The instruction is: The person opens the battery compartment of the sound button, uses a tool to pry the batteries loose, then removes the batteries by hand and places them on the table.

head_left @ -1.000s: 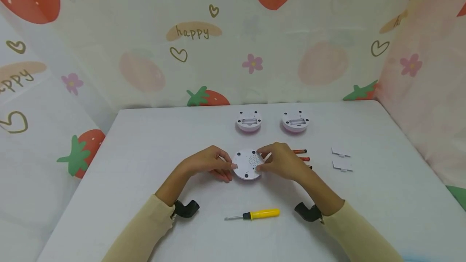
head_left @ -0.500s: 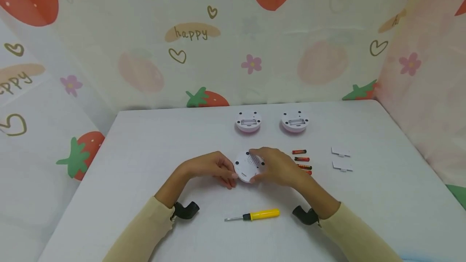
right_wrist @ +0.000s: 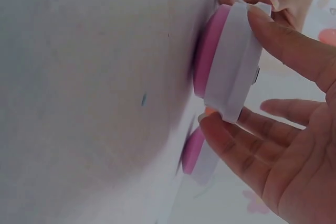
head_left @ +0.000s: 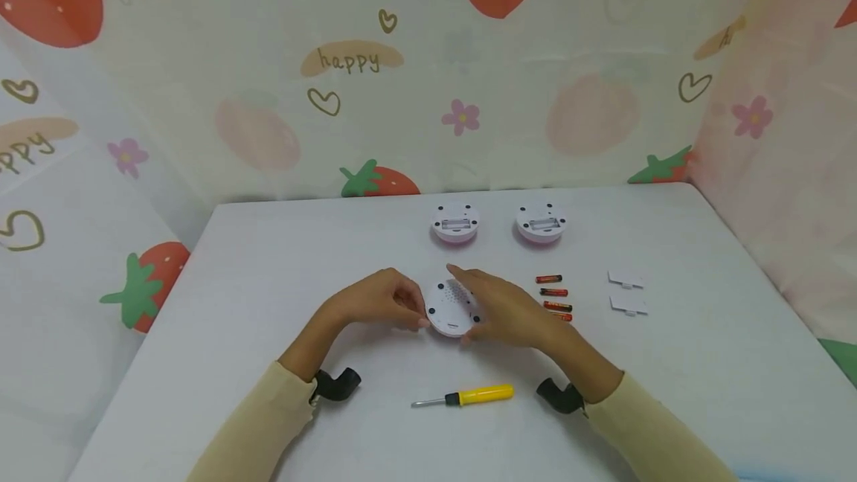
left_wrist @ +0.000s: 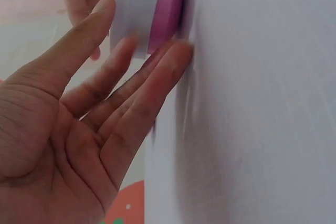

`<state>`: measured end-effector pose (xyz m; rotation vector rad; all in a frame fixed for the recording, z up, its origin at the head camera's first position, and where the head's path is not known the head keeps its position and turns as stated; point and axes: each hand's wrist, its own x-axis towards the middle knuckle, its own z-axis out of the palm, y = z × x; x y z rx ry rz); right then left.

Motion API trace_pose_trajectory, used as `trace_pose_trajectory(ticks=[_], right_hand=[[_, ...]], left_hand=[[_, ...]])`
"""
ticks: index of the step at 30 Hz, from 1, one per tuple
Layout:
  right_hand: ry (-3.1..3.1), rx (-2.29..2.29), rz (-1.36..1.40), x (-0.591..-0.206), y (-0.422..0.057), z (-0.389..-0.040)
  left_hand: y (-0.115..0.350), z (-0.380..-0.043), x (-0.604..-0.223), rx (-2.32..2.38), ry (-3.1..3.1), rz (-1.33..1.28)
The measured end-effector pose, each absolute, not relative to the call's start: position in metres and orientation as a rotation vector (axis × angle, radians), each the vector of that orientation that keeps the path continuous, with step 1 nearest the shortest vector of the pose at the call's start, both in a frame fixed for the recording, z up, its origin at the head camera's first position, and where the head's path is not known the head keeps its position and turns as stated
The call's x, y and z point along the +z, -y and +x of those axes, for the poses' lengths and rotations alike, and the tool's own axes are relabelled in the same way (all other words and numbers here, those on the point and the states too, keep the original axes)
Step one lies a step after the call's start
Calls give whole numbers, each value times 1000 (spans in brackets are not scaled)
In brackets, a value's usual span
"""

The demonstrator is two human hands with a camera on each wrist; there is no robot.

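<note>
A round white device (head_left: 450, 309) lies on the table between both hands, its face with speaker holes and small black feet turned up. Its pink lower part shows at the side in both wrist views. My right hand (head_left: 512, 311) holds its right side, the thumb on the near edge and fingers reaching over the far edge. At the left rim, my left hand (head_left: 382, 302) touches with the thumb tip. In the left wrist view, the left hand's fingers (left_wrist: 144, 106) stretch loosely along the device's side, one of them blurred.
Two similar devices (head_left: 455, 225) with uncovered battery compartments stand at the back. Several red batteries (head_left: 553, 292) lie right of my right hand, beside two white battery covers (head_left: 628, 306). A yellow-handled screwdriver (head_left: 469, 396) lies in front, on the white table (head_left: 288, 244).
The device has turned counterclockwise between my hands. My right hand has shifted left over it, uncovering the batteries. The left fingers have loosened and stay at the rim.
</note>
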<state>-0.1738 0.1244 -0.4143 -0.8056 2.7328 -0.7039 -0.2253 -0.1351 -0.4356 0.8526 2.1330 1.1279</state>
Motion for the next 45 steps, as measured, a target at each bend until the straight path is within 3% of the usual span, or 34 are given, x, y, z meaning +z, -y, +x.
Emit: trace_pose_trajectory(ticks=[10,28,45], right_hand=[[-2686,-799,-750,-413,-126,-175],[-2776,-739,-722,-401,-124,-173],[-2873,-330,-920,-403,-111,-162]], left_hand=[[126,-226,-449,1206,-2253,981],[115,-224,-461,1253,-2207,979],[113,-219,-462,1221,-2217,938]])
